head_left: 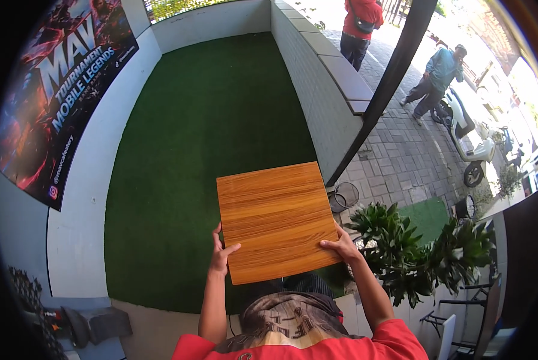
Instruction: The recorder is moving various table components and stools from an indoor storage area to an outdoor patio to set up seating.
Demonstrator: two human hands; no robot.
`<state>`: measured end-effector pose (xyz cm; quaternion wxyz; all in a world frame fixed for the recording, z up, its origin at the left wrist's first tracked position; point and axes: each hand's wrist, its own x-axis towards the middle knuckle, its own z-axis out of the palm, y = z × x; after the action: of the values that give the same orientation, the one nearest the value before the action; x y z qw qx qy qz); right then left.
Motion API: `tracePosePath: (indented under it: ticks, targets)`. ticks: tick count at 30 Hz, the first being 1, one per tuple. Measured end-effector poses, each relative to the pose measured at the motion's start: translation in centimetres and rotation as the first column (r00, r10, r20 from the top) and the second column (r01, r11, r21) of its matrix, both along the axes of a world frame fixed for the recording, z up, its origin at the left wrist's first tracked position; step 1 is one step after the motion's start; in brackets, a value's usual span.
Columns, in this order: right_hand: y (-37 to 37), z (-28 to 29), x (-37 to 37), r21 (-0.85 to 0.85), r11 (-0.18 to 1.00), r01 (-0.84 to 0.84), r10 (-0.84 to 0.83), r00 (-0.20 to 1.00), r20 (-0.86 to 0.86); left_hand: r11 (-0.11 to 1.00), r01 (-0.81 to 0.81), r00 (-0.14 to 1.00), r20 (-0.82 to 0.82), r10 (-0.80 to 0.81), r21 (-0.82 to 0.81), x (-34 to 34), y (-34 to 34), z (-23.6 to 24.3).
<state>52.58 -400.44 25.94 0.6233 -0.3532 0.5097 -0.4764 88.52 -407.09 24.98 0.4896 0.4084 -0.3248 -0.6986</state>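
Observation:
A square wooden board (pixel 276 219) with orange-brown grain is held up in front of my body, its flat face upward and slightly turned. My left hand (pixel 221 248) grips its left edge, thumb on top and fingers along the side and beneath. On the opposite edge, my right hand (pixel 341 244) clasps the board with its thumb lying on the face. The fingers under the board are mostly hidden, and so is whatever may be attached below it.
Green turf (pixel 203 114) spreads ahead between a low white wall (pixel 305 72) and a wall with a poster (pixel 59 90). A leafy plant (pixel 395 252) stands close at right, near a dark post (pixel 389 84). Two people and a parked scooter (pixel 464 129) are on the paving beyond.

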Motion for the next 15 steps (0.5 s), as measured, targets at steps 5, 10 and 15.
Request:
tracePosePath:
  ticks: [5, 10, 15]
  targets:
    - [-11.1, -1.8, -4.2, 0.056, 0.998, 0.003, -0.001, 0.999, -0.043, 0.999, 0.024, 0.999, -0.034, -0.022, 0.041, -4.4, -11.6, -1.9]
    - [-22.0, -6.4, -9.1, 0.138, 0.990, -0.025, 0.041, 0.992, -0.121, 0.995, 0.035, 0.999, -0.023, -0.033, 0.093, -8.8, -22.2, -6.9]
    - [-31.2, -11.4, -13.0, 0.218, 0.975, -0.044, 0.063, 0.995, -0.080, 0.996, 0.023, 0.997, 0.065, -0.029, 0.083, -12.9, -30.6, -13.2]
